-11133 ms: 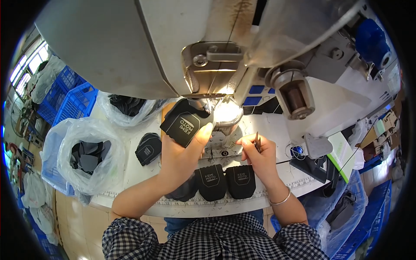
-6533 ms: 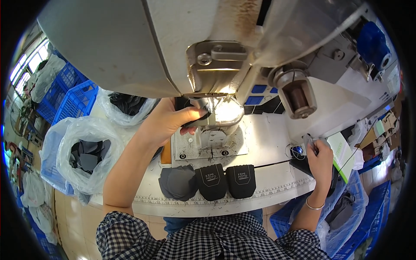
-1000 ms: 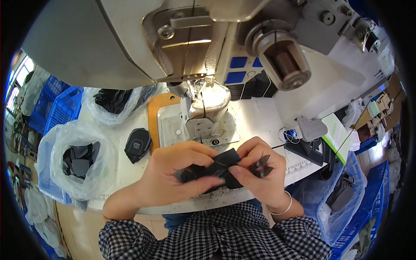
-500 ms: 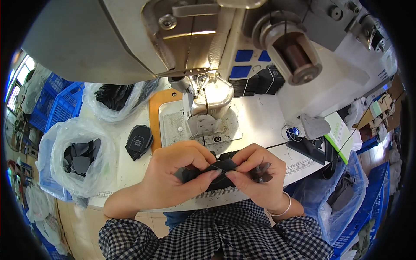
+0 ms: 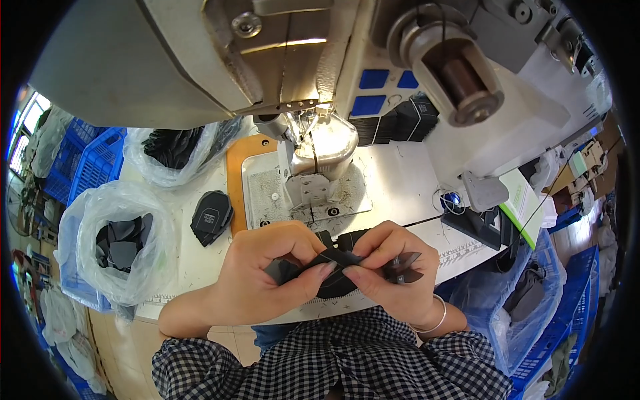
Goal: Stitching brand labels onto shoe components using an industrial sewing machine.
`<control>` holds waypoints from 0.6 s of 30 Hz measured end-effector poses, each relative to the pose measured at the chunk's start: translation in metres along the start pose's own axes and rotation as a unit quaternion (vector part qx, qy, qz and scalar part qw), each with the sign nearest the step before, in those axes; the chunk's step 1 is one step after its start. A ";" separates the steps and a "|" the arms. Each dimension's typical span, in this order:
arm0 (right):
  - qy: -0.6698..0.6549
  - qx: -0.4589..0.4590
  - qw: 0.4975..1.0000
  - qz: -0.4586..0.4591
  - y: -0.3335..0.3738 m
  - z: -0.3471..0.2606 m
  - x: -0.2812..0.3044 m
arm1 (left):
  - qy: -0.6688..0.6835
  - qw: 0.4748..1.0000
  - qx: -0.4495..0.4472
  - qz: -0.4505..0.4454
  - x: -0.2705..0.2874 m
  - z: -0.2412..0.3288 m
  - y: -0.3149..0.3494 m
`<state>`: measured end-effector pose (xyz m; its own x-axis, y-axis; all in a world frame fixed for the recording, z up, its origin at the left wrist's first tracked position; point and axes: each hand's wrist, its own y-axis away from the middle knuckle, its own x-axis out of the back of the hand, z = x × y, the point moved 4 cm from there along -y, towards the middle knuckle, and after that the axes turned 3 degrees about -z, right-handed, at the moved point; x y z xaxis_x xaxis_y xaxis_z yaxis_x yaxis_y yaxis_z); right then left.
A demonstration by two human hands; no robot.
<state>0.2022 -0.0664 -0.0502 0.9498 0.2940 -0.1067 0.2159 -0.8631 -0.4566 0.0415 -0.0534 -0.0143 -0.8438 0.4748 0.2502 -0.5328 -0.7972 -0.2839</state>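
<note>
Two hands meet over the table's near edge, lower in view than half a second ago, with the same grip. The left hand (image 5: 267, 273) and right hand (image 5: 390, 273) both pinch a dark fabric piece (image 5: 330, 280), fingers curled shut around it; the right also holds small snips (image 5: 403, 267). Beyond lie the sewing machine (image 5: 320, 143), a loose black piece (image 5: 211, 217) and bags of pieces (image 5: 120, 247).

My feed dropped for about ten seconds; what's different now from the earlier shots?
Both hands, left hand and right hand, came back from the grey sewing machine and now pinch one black fabric piece at the table edge. The black piece by the orange plate stayed.
</note>
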 end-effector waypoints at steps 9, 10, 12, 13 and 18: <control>-0.036 0.001 0.999 0.019 0.001 0.003 -0.001 | 0.187 0.971 0.111 0.096 -0.010 -0.006 -0.002; -0.029 0.010 0.999 0.038 0.001 0.003 -0.001 | 0.118 0.984 0.127 0.052 -0.010 -0.007 -0.002; -0.022 0.019 0.998 0.056 -0.001 0.003 -0.003 | 0.047 0.989 0.141 0.008 -0.011 -0.009 -0.002; -0.022 0.009 0.996 0.082 -0.002 0.003 -0.003 | -0.001 0.995 0.099 0.016 -0.010 -0.007 -0.003; 0.017 -0.109 0.994 0.006 -0.018 -0.004 0.000 | -0.067 0.997 0.027 0.034 0.006 -0.001 -0.007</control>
<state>0.1988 -0.0524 -0.0386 0.9590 0.2721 -0.0798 0.2445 -0.9360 -0.2530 0.0397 -0.0443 -0.0119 -0.8599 0.3668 0.3550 -0.4667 -0.8467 -0.2556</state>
